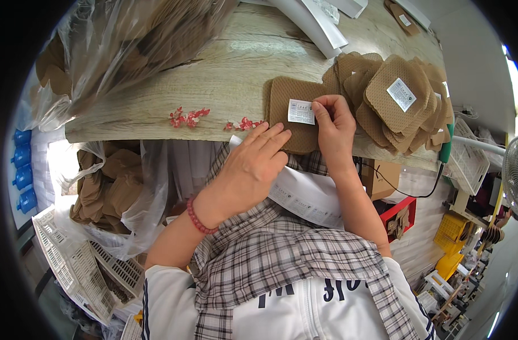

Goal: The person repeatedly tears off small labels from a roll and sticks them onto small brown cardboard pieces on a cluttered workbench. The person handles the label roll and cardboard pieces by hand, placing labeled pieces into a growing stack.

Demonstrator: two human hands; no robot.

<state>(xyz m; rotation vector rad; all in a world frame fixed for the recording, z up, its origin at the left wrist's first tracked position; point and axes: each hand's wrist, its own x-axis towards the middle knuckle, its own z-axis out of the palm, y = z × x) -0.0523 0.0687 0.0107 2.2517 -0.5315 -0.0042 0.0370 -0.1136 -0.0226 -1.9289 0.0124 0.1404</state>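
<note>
A stack of brown textured rounded pads (281, 90) lies at the table's near edge, with a small white printed label (301, 111) on the top one. My right hand (336, 127) pinches the right end of that label between thumb and index finger. My left hand (253, 164) has its fingers stretched out, their tips at the pad's lower left edge; its thumb is hidden. A long white strip of labels (307, 198) passes beneath my left hand and hangs over my lap. To the right is a larger heap of brown pads (392, 85), some bearing labels.
Small red and white scraps (189, 118) lie on the wooden table (230, 62). A clear plastic bag (128, 56) of brown pieces covers the far left. Rolled white sheets (312, 25) lie behind. A green-handled tool (446, 144) hangs at the right edge, near a fan (516, 175).
</note>
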